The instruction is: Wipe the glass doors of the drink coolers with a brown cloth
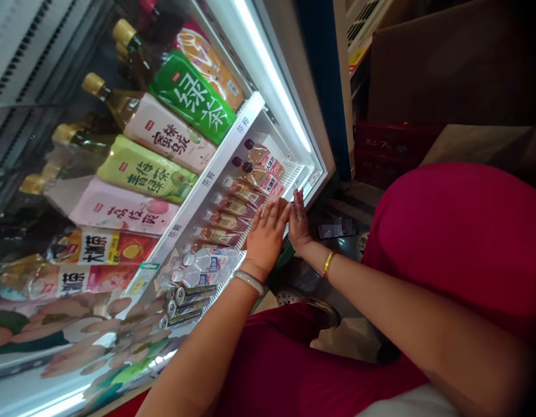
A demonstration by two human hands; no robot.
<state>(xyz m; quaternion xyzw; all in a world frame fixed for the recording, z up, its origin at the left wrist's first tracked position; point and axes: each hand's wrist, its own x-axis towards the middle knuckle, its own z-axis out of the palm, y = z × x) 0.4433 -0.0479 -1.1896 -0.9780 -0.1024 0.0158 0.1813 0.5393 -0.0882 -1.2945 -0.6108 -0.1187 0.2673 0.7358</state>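
My left hand (267,234), with a pale bangle (249,281) at the wrist, lies with its fingers stretched out at the front edge of a drinks fridge's lower shelf (289,180). My right hand (298,225), wearing a gold bracelet (329,264), is beside it, fingers extended and its edge against the left fingertips. Neither appears to hold anything. Just behind the left hand stand several small brown-drink bottles (233,211). Red-and-white labelled bottles (270,174) are further up that row, clear water bottles (207,267) further down. What lies under the palms is hidden.
Large tea bottles, one with a green label (192,95), fill the shelf above, behind a white price rail (194,194). Dark cans (192,304) lie at the lower row's near end. Cardboard boxes (445,63) stand at right. My knee (459,243) in dark pink is close.
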